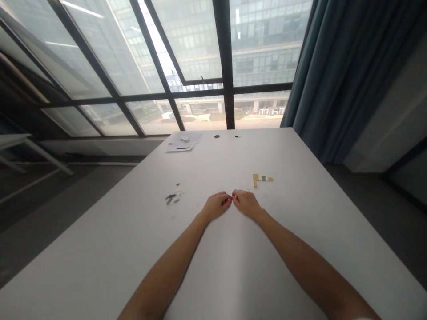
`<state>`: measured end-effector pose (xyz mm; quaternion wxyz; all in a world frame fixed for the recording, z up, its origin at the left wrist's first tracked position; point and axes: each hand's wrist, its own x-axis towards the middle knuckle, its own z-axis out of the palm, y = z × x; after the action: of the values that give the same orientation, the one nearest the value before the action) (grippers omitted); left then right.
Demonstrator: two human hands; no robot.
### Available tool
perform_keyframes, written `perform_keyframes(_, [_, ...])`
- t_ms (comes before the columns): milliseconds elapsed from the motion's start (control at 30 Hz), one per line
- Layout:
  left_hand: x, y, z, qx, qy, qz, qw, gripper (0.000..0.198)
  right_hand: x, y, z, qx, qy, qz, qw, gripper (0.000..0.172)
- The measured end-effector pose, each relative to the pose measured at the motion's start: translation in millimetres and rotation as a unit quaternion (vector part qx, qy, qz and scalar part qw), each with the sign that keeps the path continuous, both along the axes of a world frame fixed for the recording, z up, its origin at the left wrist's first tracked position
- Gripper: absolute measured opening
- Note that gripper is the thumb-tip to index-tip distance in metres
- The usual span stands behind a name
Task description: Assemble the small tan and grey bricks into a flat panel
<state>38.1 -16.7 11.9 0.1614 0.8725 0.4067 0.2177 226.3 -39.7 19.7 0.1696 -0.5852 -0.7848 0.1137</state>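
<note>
Left hand (pixel 216 206) and right hand (pixel 247 204), close together over the white desk (pixel 230 164).
Both have the fingers bent nearly closed, tip facing tip; whether a tiny piece is pinched there, I cannot tell. For such fine finger work, it is better to press lightly and keep both wrists steady. The loose grey and pale pieces (pixel 171 196) lie at 9 o'clock from the left hand, the yellow pieces (pixel 255 177) at 1 o'clock from the right hand, near it.

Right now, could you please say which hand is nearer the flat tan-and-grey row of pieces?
Right: the right hand is nearside and left of the row; the left hand is farther left.
</note>
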Motion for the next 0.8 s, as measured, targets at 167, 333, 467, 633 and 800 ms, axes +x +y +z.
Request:
perform_keyframes(167, [-1.1, 3.7, -3.1, -0.011, -0.014, 0.009, 1.000, 0.024, 1.7, 3.9, -6.4, -0.003, 0.005, 0.013, 1.000, 0.019])
perform_keyframes(333, [-0.1, 2.5, 0.1, -0.022, -0.017, 0.008, 1.000, 0.026, 2.1, 5.2, -12.2, 0.007, 0.013, 0.015, 1.000, 0.019])
perform_keyframes(467, [-0.2, 1.8, 1.8, -0.026, -0.017, 0.008, 0.999, 0.027, 1.9, 4.4, -11.1, 0.010, 0.019, 0.017, 1.000, 0.018])
perform_keyframes(633, [-0.4, 2.0, -0.3, -0.024, -0.021, 0.010, 0.999, 0.025, 2.2, 4.4, -10.6, 0.006, 0.022, 0.012, 1.000, 0.018])
perform_keyframes(800, [-0.9, 3.4, -1.0, -0.024, -0.020, 0.010, 0.999, 0.025, 2.4, 5.4, -12.6, 0.009, 0.024, 0.012, 1.000, 0.018])
